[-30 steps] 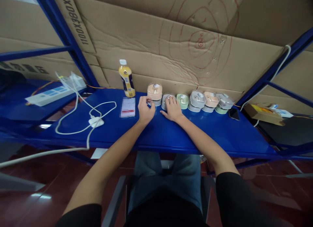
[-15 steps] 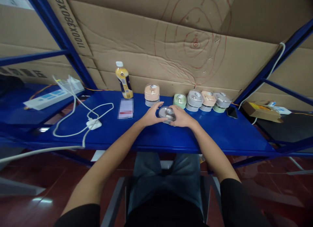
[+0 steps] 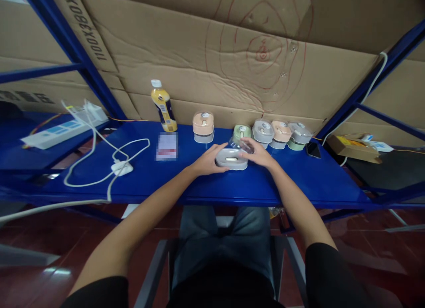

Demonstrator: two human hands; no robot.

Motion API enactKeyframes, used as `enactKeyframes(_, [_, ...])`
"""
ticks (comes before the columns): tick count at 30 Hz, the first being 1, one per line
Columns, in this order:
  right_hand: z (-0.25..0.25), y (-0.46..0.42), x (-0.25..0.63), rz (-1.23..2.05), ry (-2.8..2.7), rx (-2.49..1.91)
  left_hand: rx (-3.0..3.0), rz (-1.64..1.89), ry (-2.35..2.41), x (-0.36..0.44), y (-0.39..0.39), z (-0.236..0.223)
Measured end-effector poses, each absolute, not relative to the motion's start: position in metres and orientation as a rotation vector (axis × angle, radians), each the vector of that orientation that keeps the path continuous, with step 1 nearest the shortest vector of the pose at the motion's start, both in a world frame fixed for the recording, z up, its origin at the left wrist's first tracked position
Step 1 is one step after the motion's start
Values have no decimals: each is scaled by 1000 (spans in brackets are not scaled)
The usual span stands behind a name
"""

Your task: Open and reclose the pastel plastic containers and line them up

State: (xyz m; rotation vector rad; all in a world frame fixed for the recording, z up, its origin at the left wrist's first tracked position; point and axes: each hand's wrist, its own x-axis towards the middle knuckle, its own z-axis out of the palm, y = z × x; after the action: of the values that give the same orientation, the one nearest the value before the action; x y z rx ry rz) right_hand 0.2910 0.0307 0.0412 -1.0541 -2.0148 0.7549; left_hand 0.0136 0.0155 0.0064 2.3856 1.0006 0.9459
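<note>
A small grey box point(image 3: 231, 159) sits on the blue shelf point(image 3: 186, 184) in front of me. My left hand point(image 3: 209, 161) holds its left side, fingers curled against it. Over the box's right end, my right hand point(image 3: 258, 152) pinches its clear lid point(image 3: 241, 145), raised and tilted up off the base. Behind them stands a row of similar small boxes: a peach one stacked on a grey one point(image 3: 203, 126), a green one point(image 3: 242, 132), and several more to the right point(image 3: 282, 134).
A yellow drink bottle point(image 3: 161, 106) stands at the back left beside a phone point(image 3: 167, 146). White cables and a charger point(image 3: 121, 167) lie at left, with a power strip point(image 3: 56, 132) further left. A dark phone point(image 3: 312, 150) and a cardboard packet point(image 3: 352, 149) lie at right. Cardboard sheets form the back wall.
Both hands pulled the grey box out of the back row toward me. My right hand has since lifted its clear lid open while the left steadies the base.
</note>
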Motion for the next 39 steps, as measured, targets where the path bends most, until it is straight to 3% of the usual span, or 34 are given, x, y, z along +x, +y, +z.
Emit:
enactKeyframes(8, [35,45,311,632,-1734,-1291,2460,1015,957,14,15,7])
enactKeyframes(16, [39,41,311,618,-1778,-1325,2271,1272,1313,-3,38,-1])
enactKeyframes(20, [37,41,311,638,-1838,-1305,2228,1231,1409,-7,42,-2])
enactKeyframes(30, [55,20,298,477,-2214,-836,2433,1021,1017,16,14,11])
enactKeyframes(39, [39,23,275,356,-2402,-844,2437,915,1049,18,19,2])
